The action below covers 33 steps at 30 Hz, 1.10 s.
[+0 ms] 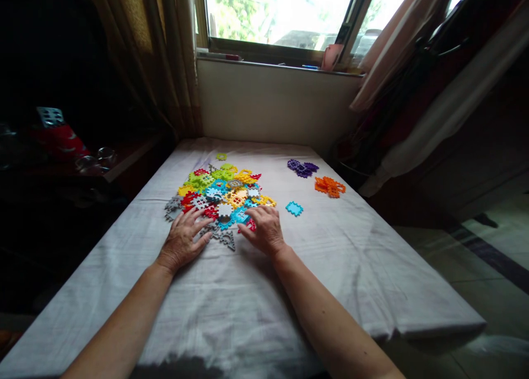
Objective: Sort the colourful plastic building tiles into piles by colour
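A mixed heap of plastic interlocking building tiles (223,189) in green, yellow, red, blue, white and grey lies on the cloth-covered table. My left hand (185,237) rests at the heap's near left edge, fingers spread over red and grey tiles. On the near right side, my right hand (265,229) reaches toward a light blue tile (240,215), thumb and fingers apart; whether it touches that tile is hard to tell. A grey triangular tile (227,240) lies between the two hands. Apart from the heap, a single blue tile (295,208) lies to the right.
Purple tiles (303,168) and orange tiles (329,187) form two small piles at the far right of the white tablecloth (339,269). One green tile (221,156) lies behind the heap. Beyond the table are a window, a curtain (176,54) and hanging clothes (433,109).
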Each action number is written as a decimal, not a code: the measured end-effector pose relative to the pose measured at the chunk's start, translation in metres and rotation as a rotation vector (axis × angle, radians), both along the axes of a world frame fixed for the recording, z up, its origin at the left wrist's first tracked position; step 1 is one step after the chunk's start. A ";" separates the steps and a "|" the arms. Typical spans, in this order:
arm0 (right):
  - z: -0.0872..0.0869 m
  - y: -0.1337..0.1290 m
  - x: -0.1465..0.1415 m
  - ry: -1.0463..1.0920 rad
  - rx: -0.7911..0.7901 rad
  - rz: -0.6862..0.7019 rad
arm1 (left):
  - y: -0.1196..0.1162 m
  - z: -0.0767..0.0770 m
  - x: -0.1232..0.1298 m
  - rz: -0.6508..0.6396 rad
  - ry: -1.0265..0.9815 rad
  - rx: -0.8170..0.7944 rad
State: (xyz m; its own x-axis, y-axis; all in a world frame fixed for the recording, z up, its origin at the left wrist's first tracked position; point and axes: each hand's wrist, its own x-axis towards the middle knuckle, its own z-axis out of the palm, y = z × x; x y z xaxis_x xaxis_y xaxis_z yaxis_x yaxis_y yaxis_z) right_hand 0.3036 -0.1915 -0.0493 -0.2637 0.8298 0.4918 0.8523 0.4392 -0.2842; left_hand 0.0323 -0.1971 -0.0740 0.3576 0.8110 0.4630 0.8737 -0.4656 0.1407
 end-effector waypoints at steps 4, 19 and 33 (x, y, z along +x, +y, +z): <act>0.000 0.020 0.061 0.088 -0.045 -0.409 | 0.000 0.000 0.001 -0.013 0.019 -0.028; -0.008 0.024 0.099 0.161 -0.142 -0.743 | -0.003 0.004 0.004 -0.061 0.039 -0.062; 0.002 0.007 -0.027 -0.172 -0.145 0.171 | -0.005 0.007 0.008 0.029 -0.048 0.001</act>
State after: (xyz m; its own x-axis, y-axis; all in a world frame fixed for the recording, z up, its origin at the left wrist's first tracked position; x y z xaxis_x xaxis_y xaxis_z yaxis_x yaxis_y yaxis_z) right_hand 0.2762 -0.1846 -0.0469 -0.4753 0.8245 0.3070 0.8104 0.5462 -0.2121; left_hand 0.0398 -0.2018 -0.0675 0.3110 0.8202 0.4801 0.8793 -0.4401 0.1823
